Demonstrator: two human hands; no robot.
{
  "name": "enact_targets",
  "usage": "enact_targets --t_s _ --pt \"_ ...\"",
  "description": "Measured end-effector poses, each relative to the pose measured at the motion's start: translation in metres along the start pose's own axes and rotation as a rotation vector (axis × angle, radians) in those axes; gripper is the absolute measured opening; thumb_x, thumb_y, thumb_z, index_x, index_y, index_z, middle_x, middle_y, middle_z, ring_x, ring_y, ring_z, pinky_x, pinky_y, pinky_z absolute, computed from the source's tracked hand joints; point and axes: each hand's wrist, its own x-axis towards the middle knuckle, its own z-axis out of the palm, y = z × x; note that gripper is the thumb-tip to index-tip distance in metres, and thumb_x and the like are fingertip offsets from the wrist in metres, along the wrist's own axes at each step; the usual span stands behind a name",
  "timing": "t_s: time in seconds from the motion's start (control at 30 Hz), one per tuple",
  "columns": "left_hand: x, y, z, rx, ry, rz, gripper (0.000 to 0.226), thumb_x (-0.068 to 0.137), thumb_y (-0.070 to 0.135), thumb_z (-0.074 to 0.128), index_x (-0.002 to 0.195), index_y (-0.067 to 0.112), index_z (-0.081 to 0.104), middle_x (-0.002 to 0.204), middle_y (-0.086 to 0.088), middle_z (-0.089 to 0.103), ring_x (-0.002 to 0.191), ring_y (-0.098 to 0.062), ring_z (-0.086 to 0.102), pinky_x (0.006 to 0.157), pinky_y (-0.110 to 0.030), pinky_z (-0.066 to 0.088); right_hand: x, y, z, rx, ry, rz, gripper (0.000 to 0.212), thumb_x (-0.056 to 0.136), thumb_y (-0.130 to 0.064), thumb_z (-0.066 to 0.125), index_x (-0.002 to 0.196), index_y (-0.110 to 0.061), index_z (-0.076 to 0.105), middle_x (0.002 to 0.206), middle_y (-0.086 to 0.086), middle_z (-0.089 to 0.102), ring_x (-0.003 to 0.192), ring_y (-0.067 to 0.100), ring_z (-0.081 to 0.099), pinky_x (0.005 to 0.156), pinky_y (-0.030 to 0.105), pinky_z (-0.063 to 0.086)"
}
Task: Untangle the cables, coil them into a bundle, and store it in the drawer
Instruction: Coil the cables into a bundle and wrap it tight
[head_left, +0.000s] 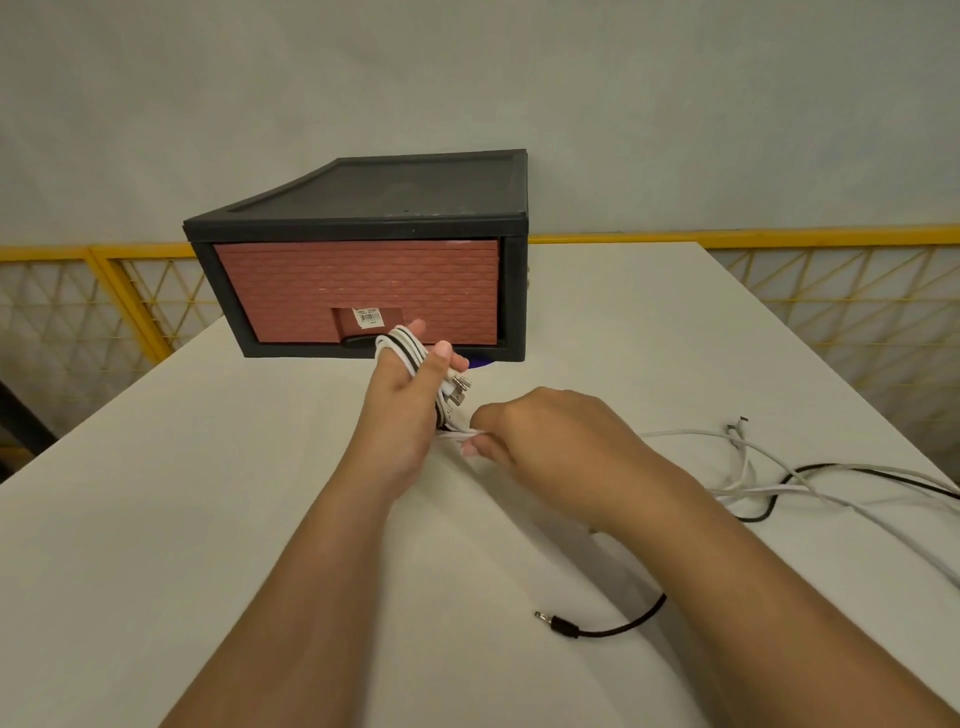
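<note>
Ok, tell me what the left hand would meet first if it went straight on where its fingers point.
Probably the drawer's brick-patterned front, near its handle recess. The left hand, wrapped in cables, points right at it; the gap is hard to judge.

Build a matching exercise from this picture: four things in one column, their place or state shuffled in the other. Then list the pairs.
1. drawer
2. left hand
3. right hand
4. jack plug

A. pinches the white cable
B. lies loose on the table, nearest the person
C. closed, inside the black case
D. holds the coiled cables

Pairs: 1-C, 2-D, 3-A, 4-B
</note>
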Motion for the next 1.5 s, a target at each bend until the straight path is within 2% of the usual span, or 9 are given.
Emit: enact_targets --t_s 0.2,0.3,0.43,0.53,0.67,1.03,1.13,1.3,1.5 --pt "-0.003 -0.002 -0.004 0.235 -0.245 -0.052 0.025 0.102 0.025 0.049 0.127 0.024 0.050 0.110 0.009 0.064 0.091 0.005 0.063 0.073 -0.009 0.048 -0.004 0.010 -0.011 0.106 0.099 0.000 0.032 0.098 -0.044 0.047 0.069 -0.031 0.044 0.061 -0.014 0.035 0.064 0.010 0.038 0.051 0.023 0.022" --pt "-0.006 -0.002 -0.003 0.298 -0.390 -0.149 0.030 0.103 0.030 0.048 0.132 0.027 0.050 0.114 0.003 0.068 0.105 -0.007 0.065 0.089 -0.024 0.050 -0.006 0.019 -0.017 0.199 0.150 0.040 0.037 0.095 -0.047 0.050 0.061 -0.035 0.044 0.056 -0.012 0.045 0.057 0.002 0.042 0.052 0.024 0.026" --pt "-0.019 0.013 0.005 0.151 -0.519 -0.305 0.032 0.102 0.041 0.041 0.100 0.019 0.065 0.074 -0.001 0.068 0.083 -0.021 0.063 0.069 -0.030 0.046 -0.005 0.035 -0.019 0.431 0.169 0.088 0.035 0.088 -0.051 0.058 0.065 -0.026 0.060 0.064 -0.010 0.060 0.062 0.007 0.053 0.059 0.028 0.040" --pt "-0.021 0.017 0.005 0.086 -0.696 -0.356 0.057 0.093 0.064 0.044 0.097 0.012 0.064 0.068 -0.004 0.058 0.078 -0.024 0.061 0.084 -0.044 0.050 -0.006 0.041 -0.018 0.530 0.139 0.084 0.033 0.087 -0.044 0.062 0.069 -0.016 0.065 0.063 -0.007 0.059 0.056 0.004 0.049 0.056 0.023 0.036" --pt "-0.027 0.019 0.006 0.085 -0.801 -0.308 0.052 0.076 0.041 0.072 0.106 -0.001 0.064 0.065 0.000 0.053 0.061 -0.012 0.057 0.090 -0.044 0.057 -0.005 0.048 -0.018 0.671 0.134 0.100 0.037 0.080 -0.043 0.069 0.071 -0.007 0.067 0.058 -0.008 0.057 0.057 0.005 0.048 0.056 0.016 0.036" --pt "-0.024 0.013 0.002 -0.171 -0.739 -0.475 0.017 0.084 0.029 0.060 0.081 0.013 0.060 0.051 0.005 0.039 0.047 -0.010 0.047 0.056 -0.029 0.054 -0.007 0.058 -0.018 0.694 0.185 0.141 0.032 0.076 -0.050 0.067 0.083 -0.019 0.067 0.056 -0.011 0.050 0.051 0.003 0.041 0.051 0.014 0.034" --pt "-0.021 0.012 0.002 -0.237 -0.651 -0.490 0.019 0.089 0.027 0.064 0.082 0.011 0.057 0.052 0.004 0.038 0.046 -0.010 0.045 0.055 -0.029 0.054 -0.003 0.061 -0.013 0.533 0.280 0.163 0.016 0.083 -0.040 0.068 0.090 -0.026 0.065 0.078 -0.012 0.059 0.070 0.004 0.051 0.067 0.022 0.042" --pt "-0.012 0.008 0.006 -0.393 -0.446 -0.540 0.022 0.098 0.026 0.050 0.081 0.013 0.056 0.050 0.005 0.040 0.047 -0.008 0.048 0.057 -0.027 0.055 0.003 0.041 -0.001 0.128 0.663 0.024 0.028 0.079 -0.036 0.075 0.103 -0.024 0.065 0.107 -0.006 0.052 0.105 0.017 0.041 0.088 0.033 0.034" --pt "-0.005 0.004 0.003 -0.413 -0.394 -0.531 0.016 0.094 0.018 0.048 0.082 0.013 0.058 0.071 -0.003 0.048 0.065 -0.013 0.047 0.057 -0.026 0.047 0.006 0.019 0.008 0.161 0.615 -0.099 0.018 0.074 -0.043 0.070 0.085 -0.029 0.069 0.111 -0.008 0.052 0.114 0.015 0.035 0.095 0.033 0.023"
